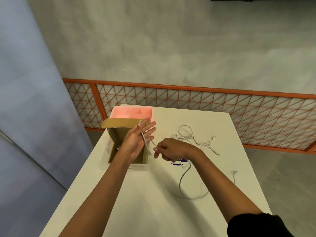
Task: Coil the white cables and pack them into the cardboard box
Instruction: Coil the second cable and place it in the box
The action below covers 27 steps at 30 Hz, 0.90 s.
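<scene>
One white cable (145, 142) ran over the straight, spread fingers of the left hand (136, 139), which was held flat above the open cardboard box (116, 137), apparently as a form to wind loops on. The cable's plug end dangled by the box's right wall. Just right of the box, the right hand (172, 149) pinched the same cable between thumb and curled fingers, likely to feed the slack trailing across the worktop (153, 211). Farther right of the box lay the loose cables (189, 135), tangled and uncoiled. Behind the box sat a pink tray (135, 112). A purple mark (176, 164) showed beneath the right hand; no writing was legible.
</scene>
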Each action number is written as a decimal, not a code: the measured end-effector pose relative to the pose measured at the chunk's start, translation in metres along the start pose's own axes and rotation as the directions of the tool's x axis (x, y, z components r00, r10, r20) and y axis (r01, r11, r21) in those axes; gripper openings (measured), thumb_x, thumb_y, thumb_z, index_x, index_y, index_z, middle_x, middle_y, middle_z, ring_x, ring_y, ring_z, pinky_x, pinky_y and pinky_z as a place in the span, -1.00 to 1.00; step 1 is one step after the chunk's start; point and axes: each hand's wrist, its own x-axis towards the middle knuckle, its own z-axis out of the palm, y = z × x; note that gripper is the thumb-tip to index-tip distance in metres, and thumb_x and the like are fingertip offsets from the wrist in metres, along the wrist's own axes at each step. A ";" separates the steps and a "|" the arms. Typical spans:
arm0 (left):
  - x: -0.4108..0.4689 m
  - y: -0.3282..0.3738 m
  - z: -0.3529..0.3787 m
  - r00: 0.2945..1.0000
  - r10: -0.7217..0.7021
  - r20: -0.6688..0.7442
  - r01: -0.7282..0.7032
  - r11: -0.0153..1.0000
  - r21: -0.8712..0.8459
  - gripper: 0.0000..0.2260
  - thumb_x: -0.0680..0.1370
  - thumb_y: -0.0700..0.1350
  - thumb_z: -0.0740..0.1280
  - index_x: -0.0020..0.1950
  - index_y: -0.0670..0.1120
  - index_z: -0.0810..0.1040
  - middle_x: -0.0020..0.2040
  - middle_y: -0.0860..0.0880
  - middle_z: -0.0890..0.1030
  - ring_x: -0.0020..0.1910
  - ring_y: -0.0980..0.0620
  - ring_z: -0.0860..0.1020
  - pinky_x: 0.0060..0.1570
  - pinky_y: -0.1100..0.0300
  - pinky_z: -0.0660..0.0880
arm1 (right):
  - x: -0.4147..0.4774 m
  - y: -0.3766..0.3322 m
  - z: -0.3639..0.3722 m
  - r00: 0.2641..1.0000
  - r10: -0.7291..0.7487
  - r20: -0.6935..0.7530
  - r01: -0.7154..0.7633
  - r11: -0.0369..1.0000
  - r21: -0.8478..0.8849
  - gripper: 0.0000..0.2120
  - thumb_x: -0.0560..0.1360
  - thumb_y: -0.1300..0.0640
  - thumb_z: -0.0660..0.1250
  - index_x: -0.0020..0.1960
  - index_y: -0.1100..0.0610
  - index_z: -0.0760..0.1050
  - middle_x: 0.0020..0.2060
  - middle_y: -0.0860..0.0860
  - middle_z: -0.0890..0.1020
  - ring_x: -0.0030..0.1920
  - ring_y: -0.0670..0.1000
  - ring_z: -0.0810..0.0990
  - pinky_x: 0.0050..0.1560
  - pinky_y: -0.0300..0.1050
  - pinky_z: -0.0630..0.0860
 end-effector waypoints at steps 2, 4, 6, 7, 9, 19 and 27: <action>-0.002 -0.003 0.001 1.000 -0.023 0.019 0.020 0.990 0.136 -0.64 0.66 0.02 0.00 0.37 -0.04 0.40 0.24 -0.08 0.58 0.22 -0.05 0.55 0.32 -0.10 0.36 | -0.002 -0.006 -0.008 0.999 -0.042 -0.021 0.040 0.994 -0.098 -0.68 0.63 0.03 0.14 0.02 0.15 0.62 -0.33 -0.01 0.55 -0.28 0.03 0.54 -0.16 -0.14 0.46; -0.003 -0.007 0.002 0.999 -0.039 0.024 0.031 0.961 0.274 -0.64 0.65 0.05 0.01 0.35 0.02 0.44 0.14 -0.03 0.64 0.15 -0.01 0.60 0.28 -0.09 0.40 | -0.004 -0.011 -0.014 0.994 -0.096 -0.047 0.090 0.989 -0.118 -0.72 0.61 0.04 0.19 0.00 0.12 0.64 -0.13 -0.01 0.63 -0.10 0.03 0.57 -0.08 -0.17 0.45; -0.003 -0.010 0.003 0.999 -0.031 0.018 0.022 0.924 0.382 -0.64 0.65 0.08 0.03 0.33 0.06 0.47 0.07 0.01 0.67 0.08 0.03 0.63 0.24 -0.08 0.46 | -0.006 -0.016 -0.021 0.986 -0.135 -0.100 0.125 0.987 -0.099 -0.75 0.59 0.04 0.24 -0.05 0.13 0.65 -0.01 0.01 0.66 -0.04 0.02 0.59 -0.02 -0.14 0.47; -0.003 -0.011 0.004 0.999 -0.031 0.020 0.020 0.911 0.413 -0.64 0.65 0.08 0.03 0.34 0.06 0.46 0.04 0.03 0.68 0.05 0.04 0.64 0.20 -0.05 0.50 | -0.007 -0.018 -0.025 0.979 -0.151 -0.136 0.140 0.986 -0.087 -0.74 0.58 0.04 0.25 -0.07 0.15 0.65 -0.03 -0.01 0.66 -0.06 -0.02 0.60 -0.01 -0.13 0.49; -0.005 -0.011 0.006 0.997 -0.068 0.040 0.048 0.924 0.379 -0.63 0.65 0.06 0.03 0.37 -0.02 0.43 -0.05 -0.03 0.70 -0.07 -0.04 0.67 0.02 0.04 0.59 | -0.007 -0.020 -0.033 0.959 -0.178 -0.219 0.174 0.984 -0.034 -0.73 0.56 0.00 0.28 -0.07 0.18 0.64 -0.07 -0.09 0.62 -0.14 -0.13 0.57 -0.06 -0.18 0.50; -0.019 0.008 0.011 0.923 -0.215 0.320 0.224 0.975 0.008 -0.60 0.60 0.12 0.04 0.06 -0.15 0.50 -0.67 0.04 0.23 -0.74 0.18 0.11 -0.65 0.33 0.23 | -0.005 -0.008 -0.047 0.890 -0.119 -0.439 0.190 0.974 0.122 -0.77 0.54 0.00 0.30 0.07 0.12 0.59 -0.28 0.00 0.55 -0.27 -0.02 0.45 -0.21 -0.14 0.34; -0.017 0.010 0.006 0.928 -0.234 0.292 0.287 0.945 -0.156 -0.68 0.59 0.04 0.10 -0.21 -0.16 0.41 -0.66 0.04 0.25 -0.73 0.19 0.15 -0.65 0.37 0.21 | -0.008 -0.007 -0.041 0.925 -0.092 -0.368 0.174 0.964 0.198 -0.66 0.58 -0.08 0.21 -0.16 0.12 0.60 -0.37 0.06 0.43 -0.34 -0.05 0.30 -0.23 -0.14 0.28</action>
